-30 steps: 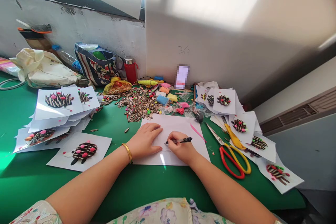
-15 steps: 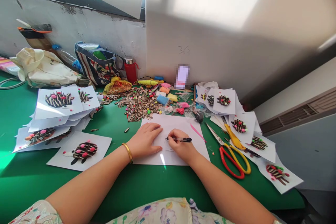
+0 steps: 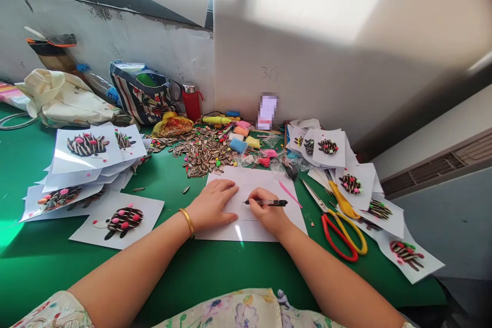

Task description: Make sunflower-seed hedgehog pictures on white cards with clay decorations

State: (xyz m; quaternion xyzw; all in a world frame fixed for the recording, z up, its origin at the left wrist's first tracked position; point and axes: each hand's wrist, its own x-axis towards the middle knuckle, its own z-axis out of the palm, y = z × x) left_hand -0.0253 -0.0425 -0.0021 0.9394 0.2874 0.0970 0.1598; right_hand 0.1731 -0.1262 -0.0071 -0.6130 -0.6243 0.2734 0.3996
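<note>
A white sheet of paper [image 3: 223, 233] lies on the green table in front of me, with thin dark lines drawn near its middle. My left hand [image 3: 215, 206] rests flat on its left part, fingers spread and holding nothing. Pinched in my right hand [image 3: 269, 213] is a black pen [image 3: 277, 203], its tip at the paper by the drawn lines. A pink plastic tool [image 3: 290, 193] lies on the sheet's right side, beyond my right hand.
Scissors [image 3: 338, 225] lie right of the sheet. Stacks of hedgehog cards stand at the left [image 3: 80, 164] and right [image 3: 357, 171]. Behind are striped seeds [image 3: 203, 151], colored clay [image 3: 239, 146], a red bottle [image 3: 191, 105] and bags [image 3: 144, 95].
My right hand has shifted slightly to the right with the pen, which now lies a little flatter. My left hand stays in place on the paper.
</note>
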